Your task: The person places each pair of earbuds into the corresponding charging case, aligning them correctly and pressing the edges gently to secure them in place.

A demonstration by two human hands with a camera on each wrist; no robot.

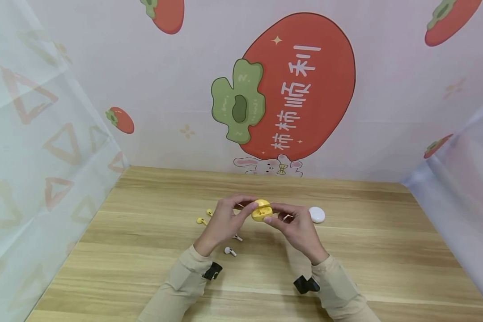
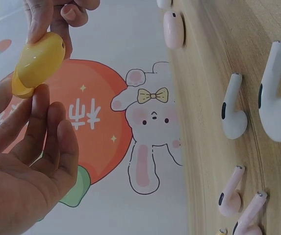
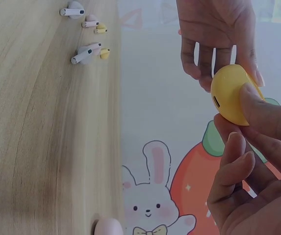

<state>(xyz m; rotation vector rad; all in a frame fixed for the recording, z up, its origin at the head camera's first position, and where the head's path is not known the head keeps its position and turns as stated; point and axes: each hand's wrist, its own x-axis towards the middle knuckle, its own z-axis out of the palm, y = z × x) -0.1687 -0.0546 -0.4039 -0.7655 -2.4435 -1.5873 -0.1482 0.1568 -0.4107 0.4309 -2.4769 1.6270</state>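
A yellow earbud charging case (image 1: 262, 213) is raised above the table between both hands, its lid tipped up and the hollows inside facing the head camera. My left hand (image 1: 225, 219) pinches it from the left, thumb at the lid's edge. From the right, my right hand (image 1: 299, 228) grips the body between thumb and fingers. The case's rounded outside (image 2: 44, 56) shows in the left wrist view, and a dark port marks its shell (image 3: 228, 93) in the right wrist view. Two yellow earbuds (image 1: 201, 221) lie on the table beyond the left hand.
White earbuds (image 1: 230, 252) lie on the wooden table (image 1: 145, 268) near the left wrist. Pink earbuds (image 2: 230, 203) lie close to them. A white case (image 1: 316, 214) sits right of the right hand, and a pink case (image 2: 173, 29) lies near the back edge. Printed cloth (image 1: 165, 147) hangs behind.
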